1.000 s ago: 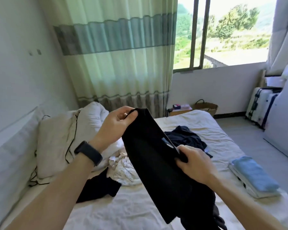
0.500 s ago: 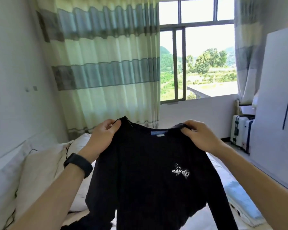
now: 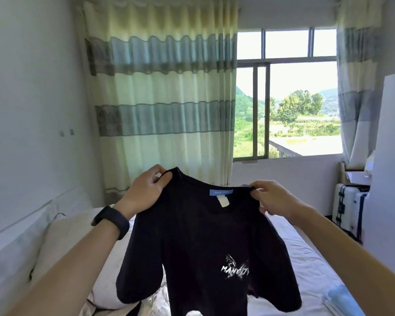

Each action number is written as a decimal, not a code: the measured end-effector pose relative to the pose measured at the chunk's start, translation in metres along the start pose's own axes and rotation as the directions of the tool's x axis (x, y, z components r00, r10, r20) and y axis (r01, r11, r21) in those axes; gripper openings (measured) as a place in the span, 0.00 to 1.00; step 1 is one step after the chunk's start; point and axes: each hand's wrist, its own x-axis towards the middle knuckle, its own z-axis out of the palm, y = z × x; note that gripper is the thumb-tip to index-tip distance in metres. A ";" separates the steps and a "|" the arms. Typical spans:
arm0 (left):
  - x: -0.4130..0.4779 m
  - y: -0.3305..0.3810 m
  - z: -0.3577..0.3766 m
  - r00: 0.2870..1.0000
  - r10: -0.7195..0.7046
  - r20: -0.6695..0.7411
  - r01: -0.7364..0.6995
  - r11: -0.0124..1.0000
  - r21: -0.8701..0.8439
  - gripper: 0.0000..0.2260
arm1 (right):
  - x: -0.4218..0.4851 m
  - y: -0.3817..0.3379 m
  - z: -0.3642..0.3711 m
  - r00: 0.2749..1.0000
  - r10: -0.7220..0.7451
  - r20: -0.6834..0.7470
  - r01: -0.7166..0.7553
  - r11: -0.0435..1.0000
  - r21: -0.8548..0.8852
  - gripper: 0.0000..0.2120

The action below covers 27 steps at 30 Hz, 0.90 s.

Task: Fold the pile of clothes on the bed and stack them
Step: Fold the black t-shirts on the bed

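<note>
Fingers of my left hand [image 3: 146,190] curl round one shoulder of the single black T-shirt [image 3: 198,242], and my right hand [image 3: 275,199] pinches the other. The shirt hangs spread above the bed [image 3: 306,258]. I count one folded blue garment [image 3: 344,301] at the bed's right edge.

Two hands hold up a black T-shirt [image 3: 198,242] over the bed [image 3: 306,254]. The left hand [image 3: 146,190] pinches one shoulder, and the right hand [image 3: 271,198] pinches the other. The shirt hangs open and has a blue tag [image 3: 221,192] at the neck. A folded blue cloth [image 3: 344,301] lies on the bed's right side.
</note>
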 end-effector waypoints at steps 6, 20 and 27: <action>0.004 -0.018 -0.026 0.994 0.012 -0.113 -0.005 0.998 0.062 0.09 | 0.012 -0.003 0.028 0.981 -0.170 -0.099 0.130 0.938 -0.321 0.16; -0.055 -0.109 -0.028 0.988 0.025 -0.155 0.019 0.962 0.272 0.05 | 0.007 0.045 0.080 0.968 0.133 0.214 -0.134 0.991 -0.009 0.08; -0.084 -0.135 -0.031 0.891 -0.375 0.256 0.369 0.927 0.070 0.26 | -0.013 0.103 0.126 0.882 0.032 0.471 -0.318 0.778 0.541 0.14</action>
